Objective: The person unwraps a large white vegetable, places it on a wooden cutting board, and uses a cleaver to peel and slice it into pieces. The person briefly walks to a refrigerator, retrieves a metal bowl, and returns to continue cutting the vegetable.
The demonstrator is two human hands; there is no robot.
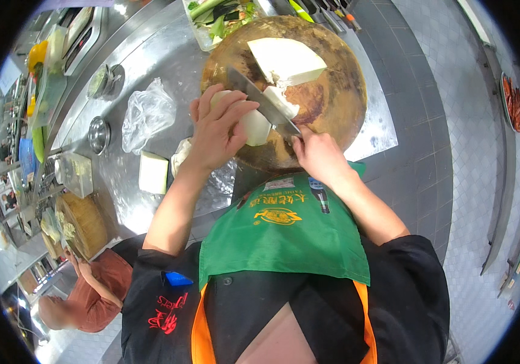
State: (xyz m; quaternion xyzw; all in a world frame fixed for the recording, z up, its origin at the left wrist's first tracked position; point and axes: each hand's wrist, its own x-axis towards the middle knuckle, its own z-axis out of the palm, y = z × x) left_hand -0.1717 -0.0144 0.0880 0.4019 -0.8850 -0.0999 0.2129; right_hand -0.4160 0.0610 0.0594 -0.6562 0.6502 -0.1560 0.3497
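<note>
On the round wooden chopping block (pixel 346 91), my left hand (pixel 221 125) rests with bent fingers on a pale green-white vegetable piece (pixel 256 127), possibly winter melon. My right hand (pixel 319 152) grips a cleaver (pixel 260 100) by its handle. The blade lies diagonally between the held piece and a small white offcut (pixel 281 101). A large white wedge with a thin pale rind (pixel 287 59) sits farther back on the block. Another cut block of similar flesh (pixel 153 173) lies on the steel table (pixel 123 182), left of my left forearm.
A crumpled clear plastic bag (pixel 148 113) and a small metal bowl (pixel 99 135) are on the left. Vegetable scraps fill a plastic tub (pixel 205 38) behind the block. Knives (pixel 328 18) stand at the back right. At the lower left, a co-worker (pixel 100 291) works at another wooden block (pixel 89 223).
</note>
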